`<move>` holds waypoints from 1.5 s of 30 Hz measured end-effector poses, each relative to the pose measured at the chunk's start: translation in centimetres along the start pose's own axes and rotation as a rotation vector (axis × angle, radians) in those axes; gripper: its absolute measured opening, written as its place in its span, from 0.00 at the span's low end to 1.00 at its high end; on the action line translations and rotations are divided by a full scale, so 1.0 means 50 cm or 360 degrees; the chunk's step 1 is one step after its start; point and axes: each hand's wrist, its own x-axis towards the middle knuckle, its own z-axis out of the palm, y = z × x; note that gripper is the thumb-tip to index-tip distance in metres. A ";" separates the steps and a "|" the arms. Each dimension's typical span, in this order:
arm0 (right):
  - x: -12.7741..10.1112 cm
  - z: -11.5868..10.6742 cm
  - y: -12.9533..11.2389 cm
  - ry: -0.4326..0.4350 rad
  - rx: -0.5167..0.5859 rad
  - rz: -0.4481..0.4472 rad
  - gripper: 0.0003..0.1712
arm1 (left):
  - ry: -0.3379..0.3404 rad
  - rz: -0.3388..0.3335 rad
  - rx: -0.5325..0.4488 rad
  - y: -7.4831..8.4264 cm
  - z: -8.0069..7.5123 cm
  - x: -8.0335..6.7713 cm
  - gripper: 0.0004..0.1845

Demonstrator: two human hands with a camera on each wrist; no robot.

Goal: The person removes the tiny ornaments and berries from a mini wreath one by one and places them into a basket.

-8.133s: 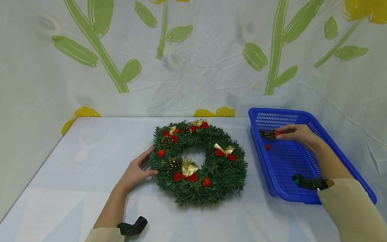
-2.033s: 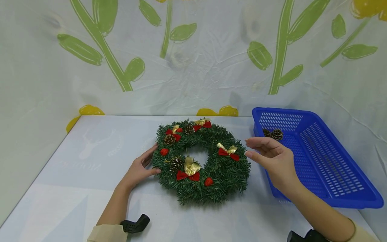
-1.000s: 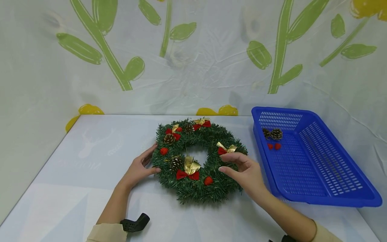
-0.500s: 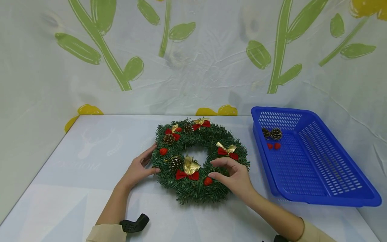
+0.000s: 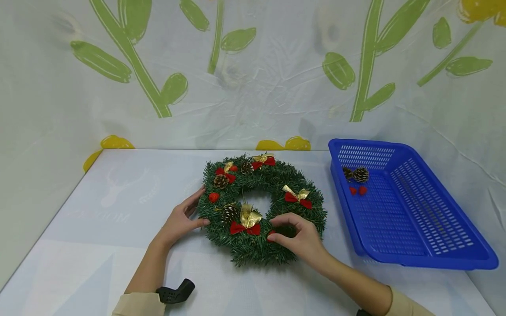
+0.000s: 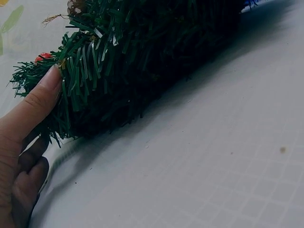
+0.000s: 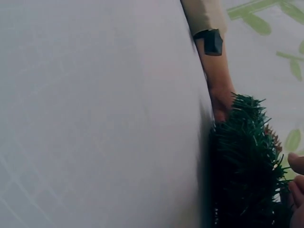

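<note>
A green artificial wreath lies flat on the white table, trimmed with red-and-gold bows, pinecones and red berry balls. My left hand grips its left edge, with the thumb on the foliage and the other fingers lower at the side. Over the wreath's lower right, my right hand reaches down with thumb and forefinger apart. Between them sits a red berry ball, partly covered by the thumb. The right wrist view catches only fingertips beside the foliage.
To the right stands a blue plastic basket holding pinecones and two red berry balls. A pale cloth wall with a plant print rises behind the table.
The right hand held a red berry ball over the basket; two now lie there. It has since come left, bare, and lowered to the berry ball on the wreath. The left hand stays put.
</note>
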 end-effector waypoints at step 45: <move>-0.015 0.009 0.009 -0.0095 -0.0586 -0.0137 0.18 | 0.0001 0.0010 0.0006 0.000 0.000 0.002 0.47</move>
